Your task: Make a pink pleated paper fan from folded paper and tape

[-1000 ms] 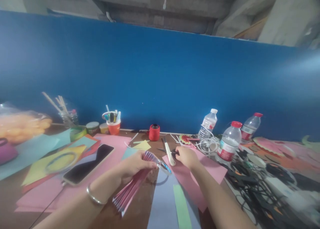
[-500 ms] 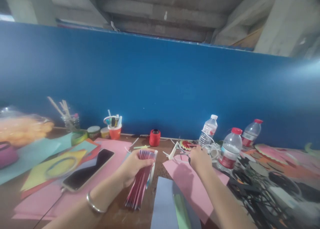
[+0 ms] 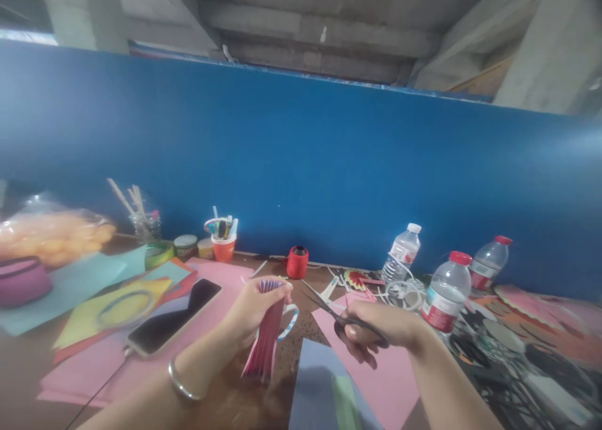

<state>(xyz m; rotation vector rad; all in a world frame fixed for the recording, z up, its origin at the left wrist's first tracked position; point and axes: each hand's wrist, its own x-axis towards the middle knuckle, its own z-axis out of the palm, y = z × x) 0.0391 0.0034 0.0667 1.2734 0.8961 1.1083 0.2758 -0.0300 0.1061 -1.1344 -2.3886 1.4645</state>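
My left hand (image 3: 251, 309) is closed around the top of a pink pleated paper fan (image 3: 264, 342), which hangs folded and upright over the brown table (image 3: 226, 398). A blue-and-white ring (image 3: 289, 320) peeks out just behind the fan. My right hand (image 3: 383, 330) grips black-handled scissors (image 3: 335, 314), with the blades pointing up and left toward the fan's top. The scissors are lifted off the table, above a pink paper sheet (image 3: 376, 380). A silver bangle sits on my left wrist.
A phone (image 3: 174, 316) lies on pink and yellow sheets at the left. A red spool (image 3: 297, 262), an orange pen cup (image 3: 222, 242) and small jars line the blue partition. Three water bottles (image 3: 444, 292) and tangled cables (image 3: 517, 367) crowd the right. A blue-grey sheet (image 3: 320, 392) lies nearest me.
My right hand reached to the back of the table, picked up the scissors and brought them toward the fan. My left hand turned the fan from slanted to upright and gathered it.
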